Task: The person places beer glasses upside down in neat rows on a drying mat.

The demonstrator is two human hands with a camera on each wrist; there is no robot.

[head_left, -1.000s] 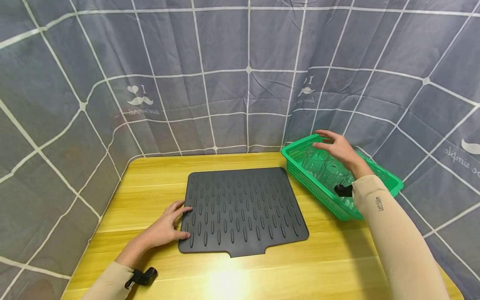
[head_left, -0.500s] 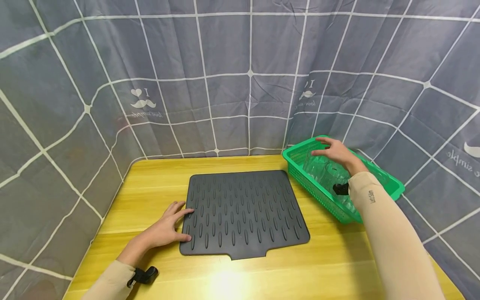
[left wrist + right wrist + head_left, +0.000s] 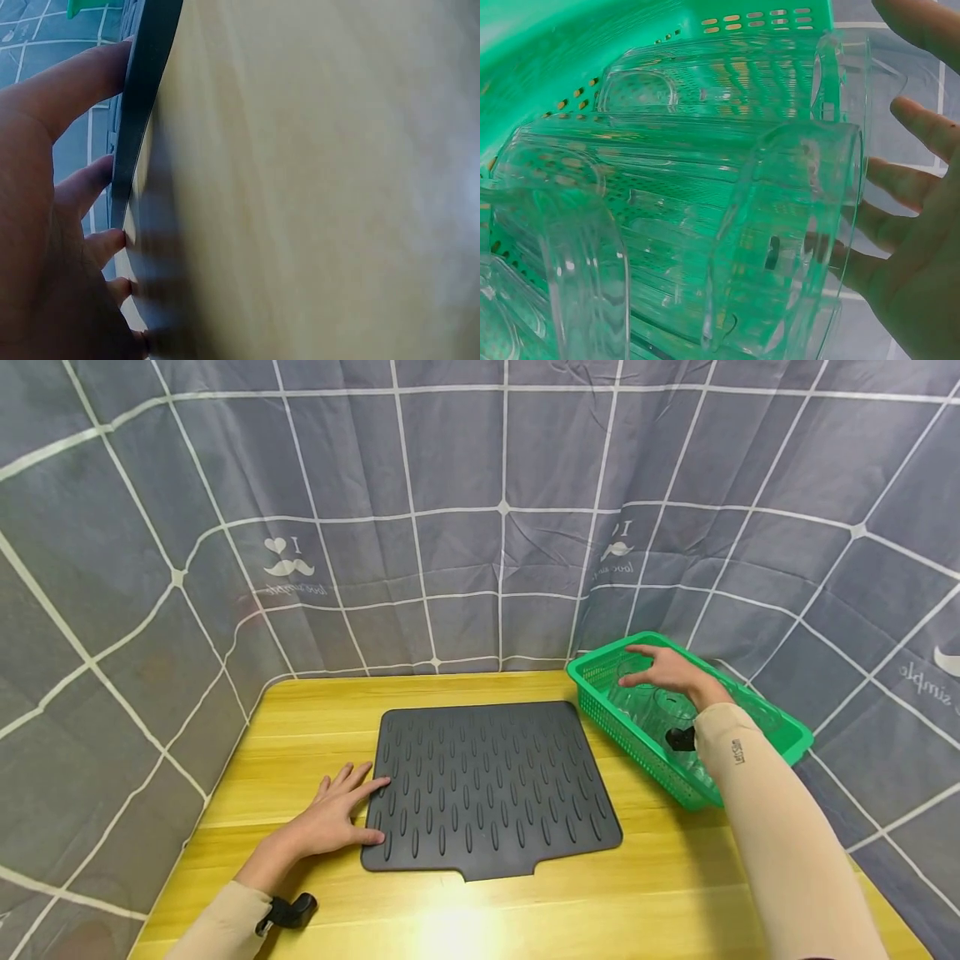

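A dark grey ribbed mat [image 3: 491,785] lies flat in the middle of the wooden table. My left hand [image 3: 326,822] rests at its left edge, thumb and index fingertip on the mat, other fingers spread beside it. In the left wrist view, the fingers touch the mat's edge [image 3: 142,97]. My right hand [image 3: 671,672] hovers over the far end of a green plastic basket [image 3: 637,747] with fingers apart. Inside lie several clear drinking glasses [image 3: 675,157]. The right wrist view shows the fingers near the glass rims, without a grip; whether any fingertip touches is hard to tell.
The basket stands at the right, slanted near the table's back edge. A grey curtain [image 3: 450,552] with white grid lines hangs behind and along both sides. The wooden tabletop [image 3: 315,710] shows around the mat, with a bright glare at the front.
My right hand has come slightly lower over the glasses in the basket. The left hand stays at the mat's edge, its fingers a little more spread. The head view has shifted slightly.
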